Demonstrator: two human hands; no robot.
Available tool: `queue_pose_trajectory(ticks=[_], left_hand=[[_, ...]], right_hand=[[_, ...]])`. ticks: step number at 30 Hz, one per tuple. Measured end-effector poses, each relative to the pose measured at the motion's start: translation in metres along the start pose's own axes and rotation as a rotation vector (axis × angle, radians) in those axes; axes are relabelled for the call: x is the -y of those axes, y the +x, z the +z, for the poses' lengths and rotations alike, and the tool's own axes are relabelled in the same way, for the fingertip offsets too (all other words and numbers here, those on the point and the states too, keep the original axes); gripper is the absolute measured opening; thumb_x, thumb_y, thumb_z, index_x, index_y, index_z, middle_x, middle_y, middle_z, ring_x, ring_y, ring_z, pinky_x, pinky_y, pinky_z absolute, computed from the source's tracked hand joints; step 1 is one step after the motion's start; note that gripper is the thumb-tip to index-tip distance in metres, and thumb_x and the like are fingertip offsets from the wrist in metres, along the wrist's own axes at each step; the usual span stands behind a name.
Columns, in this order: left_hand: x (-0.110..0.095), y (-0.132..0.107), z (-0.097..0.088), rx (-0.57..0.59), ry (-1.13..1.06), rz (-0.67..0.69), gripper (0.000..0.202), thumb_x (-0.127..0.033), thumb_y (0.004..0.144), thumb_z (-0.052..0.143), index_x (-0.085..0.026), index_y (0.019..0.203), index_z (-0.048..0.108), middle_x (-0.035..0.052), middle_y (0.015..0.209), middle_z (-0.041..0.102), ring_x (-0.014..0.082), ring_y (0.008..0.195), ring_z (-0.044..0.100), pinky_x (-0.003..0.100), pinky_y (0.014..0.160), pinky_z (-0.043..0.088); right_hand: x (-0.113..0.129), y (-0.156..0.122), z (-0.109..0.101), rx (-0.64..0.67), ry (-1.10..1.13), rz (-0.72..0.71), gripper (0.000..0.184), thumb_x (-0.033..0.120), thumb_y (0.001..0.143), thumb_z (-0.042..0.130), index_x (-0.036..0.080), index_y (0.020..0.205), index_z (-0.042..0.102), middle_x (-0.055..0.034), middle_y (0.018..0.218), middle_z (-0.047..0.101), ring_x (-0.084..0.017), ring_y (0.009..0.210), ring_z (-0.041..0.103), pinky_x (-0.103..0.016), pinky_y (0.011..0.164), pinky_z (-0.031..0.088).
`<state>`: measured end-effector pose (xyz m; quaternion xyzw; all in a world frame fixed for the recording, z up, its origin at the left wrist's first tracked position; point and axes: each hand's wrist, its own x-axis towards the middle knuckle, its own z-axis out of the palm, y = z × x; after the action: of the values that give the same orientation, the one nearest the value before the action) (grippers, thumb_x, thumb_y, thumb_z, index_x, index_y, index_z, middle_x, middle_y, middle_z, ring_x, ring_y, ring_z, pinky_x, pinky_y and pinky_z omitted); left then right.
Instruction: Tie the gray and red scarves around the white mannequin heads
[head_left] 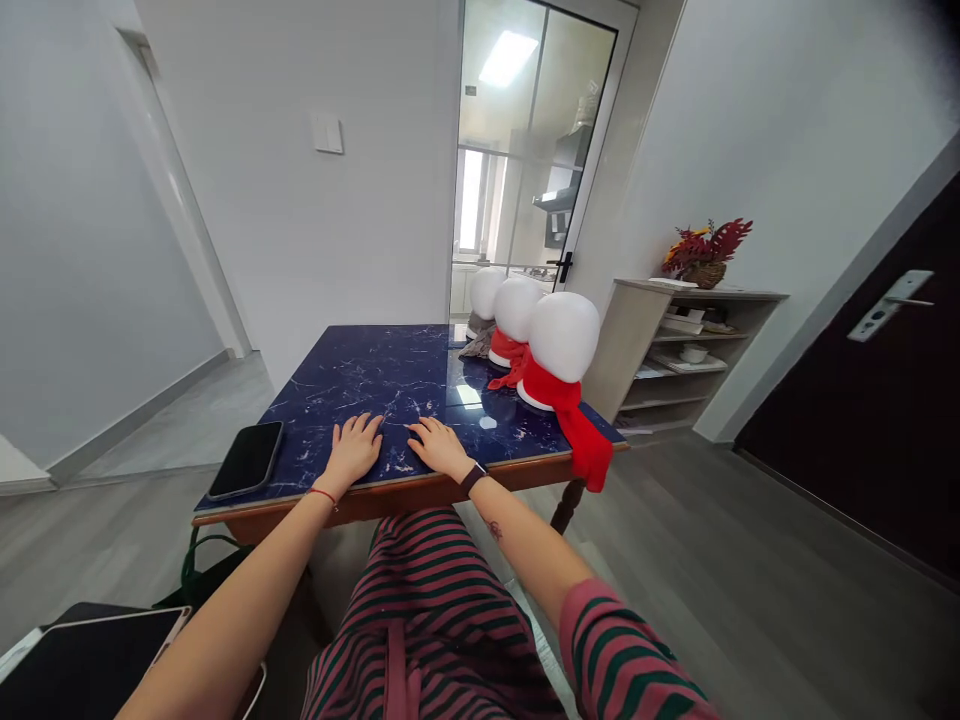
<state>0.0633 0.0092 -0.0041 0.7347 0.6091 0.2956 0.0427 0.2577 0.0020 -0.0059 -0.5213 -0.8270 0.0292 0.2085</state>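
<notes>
My left hand point(354, 446) and my right hand point(439, 445) lie flat, palms down, side by side on the near edge of a dark blue marble-patterned table point(375, 375). Fingers are stretched out and hold nothing. A black phone point(247, 458) lies face up to the left of my left hand. Three white round heads stand in a row at the table's right side; the nearest head point(563, 335) wears a red scarf point(579, 430) that hangs over the table edge, the middle head point(516, 308) also has a red scarf, the far head point(485, 292) a grey one.
A shelf unit point(675, 350) with a basket of red flowers point(705, 255) stands against the right wall. A dark door point(885, 420) is at far right, a glass door point(532, 150) behind the table. A dark tablet point(90, 655) lies at lower left.
</notes>
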Motion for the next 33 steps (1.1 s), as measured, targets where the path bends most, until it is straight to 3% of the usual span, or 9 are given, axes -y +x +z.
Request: queue_pose_trajectory(ticks=[2,4,11,17,21,24,28,33], left_hand=[[0.002,-0.007,-0.002,0.065,0.199,-0.022,0.047,-0.034,0.087,0.042,-0.020,0.132,0.052,0.0141,0.143,0.043,0.0377,0.134,0.032,0.062,0.108,0.015],[0.002,-0.011,-0.003,0.143,0.364,-0.051,0.052,-0.040,0.091,0.035,-0.021,0.138,0.045,0.0141,0.146,0.039,0.0383,0.134,0.032,0.061,0.107,0.018],[-0.002,-0.012,-0.005,0.178,0.434,-0.067,0.054,-0.044,0.093,0.028,-0.022,0.141,0.040,0.0129,0.148,0.036,0.0351,0.136,0.031,0.054,0.107,0.025],[0.006,-0.012,-0.001,0.115,0.331,-0.071,0.055,-0.046,0.091,0.035,-0.018,0.137,0.045,0.0138,0.145,0.042,0.0344,0.134,0.034,0.053,0.108,0.025],[0.018,-0.008,0.003,-0.070,0.215,-0.079,0.058,-0.041,0.087,0.043,-0.005,0.133,0.045,0.0219,0.129,0.054,0.0330,0.123,0.046,0.047,0.102,0.035],[0.026,-0.005,0.002,-0.177,0.168,-0.133,0.045,-0.030,0.086,0.041,-0.006,0.123,0.052,0.0210,0.114,0.061,0.0310,0.111,0.054,0.045,0.097,0.039],[0.032,-0.002,0.000,-0.180,0.133,-0.134,0.037,-0.013,0.081,0.034,-0.010,0.109,0.059,0.0156,0.104,0.065,0.0257,0.100,0.059,0.038,0.091,0.043],[0.033,-0.002,-0.001,-0.156,0.106,-0.116,0.037,-0.012,0.080,0.032,-0.013,0.100,0.063,0.0139,0.100,0.066,0.0246,0.098,0.060,0.037,0.090,0.044]], right_hand=[[0.001,0.000,0.001,-0.025,-0.004,0.002,0.039,0.038,0.095,0.041,0.023,0.129,0.051,-0.0080,0.139,0.047,-0.023,0.131,0.038,-0.040,0.105,0.034],[0.002,0.000,0.003,-0.050,-0.003,0.003,0.037,0.037,0.094,0.042,0.023,0.127,0.053,-0.0078,0.136,0.050,-0.023,0.129,0.041,-0.039,0.104,0.036],[0.006,-0.002,0.002,-0.089,0.013,0.015,0.033,0.035,0.093,0.045,0.020,0.120,0.057,-0.0088,0.130,0.054,-0.020,0.124,0.045,-0.035,0.102,0.038],[0.006,-0.004,0.004,-0.120,0.024,0.030,0.031,0.034,0.092,0.047,0.019,0.117,0.058,-0.0090,0.125,0.057,-0.020,0.119,0.050,-0.035,0.097,0.041],[0.006,-0.004,0.004,-0.134,0.026,0.040,0.029,0.033,0.092,0.048,0.018,0.114,0.059,-0.0082,0.122,0.059,-0.021,0.116,0.052,-0.033,0.096,0.041],[0.006,-0.004,0.003,-0.130,0.028,0.036,0.028,0.033,0.092,0.048,0.019,0.113,0.060,-0.0082,0.121,0.060,-0.020,0.115,0.053,-0.033,0.094,0.042],[0.006,-0.005,0.001,-0.136,0.030,0.034,0.027,0.032,0.092,0.048,0.018,0.112,0.060,-0.0080,0.119,0.061,-0.020,0.113,0.054,-0.032,0.093,0.043],[0.007,-0.006,0.001,-0.140,0.027,0.038,0.028,0.032,0.092,0.048,0.018,0.112,0.060,-0.0083,0.120,0.060,-0.021,0.113,0.054,-0.032,0.093,0.043]])
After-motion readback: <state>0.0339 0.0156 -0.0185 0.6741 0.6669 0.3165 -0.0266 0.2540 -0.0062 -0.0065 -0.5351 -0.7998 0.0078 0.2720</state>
